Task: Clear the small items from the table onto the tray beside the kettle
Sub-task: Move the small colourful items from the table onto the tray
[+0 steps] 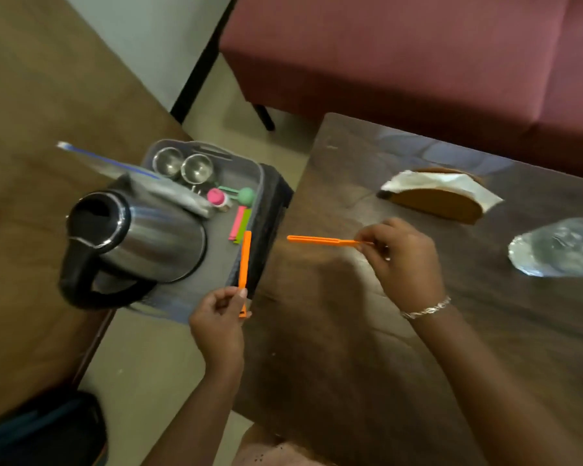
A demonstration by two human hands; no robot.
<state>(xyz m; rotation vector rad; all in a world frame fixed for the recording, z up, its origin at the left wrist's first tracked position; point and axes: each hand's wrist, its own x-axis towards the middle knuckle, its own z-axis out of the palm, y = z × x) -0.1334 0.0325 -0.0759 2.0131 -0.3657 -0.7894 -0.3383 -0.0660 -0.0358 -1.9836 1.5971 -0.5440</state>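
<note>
Two thin orange sticks, light, stiff plastic, easy to pinch at one end; the right hand (403, 260) pinches one stick (320, 239) above the table (367, 348), pointing to nine o'clock; the left hand (221, 317) pinches the other stick (245, 260), pointing to twelve o'clock over the tray (246, 169) beside the kettle (138, 240).

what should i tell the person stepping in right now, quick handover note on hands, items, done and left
Left hand: pinching one orange stick by its near end, over the tray edge.
Right hand: holding a second orange stick by one end, above the dark table.
Already in the tray beside the kettle: pink and green sticks, two steel cups, a pink-capped item, a green scoop.
Left: set both orange sticks down in the tray. The napkin holder and clear plastic lid remain on the table.
</note>
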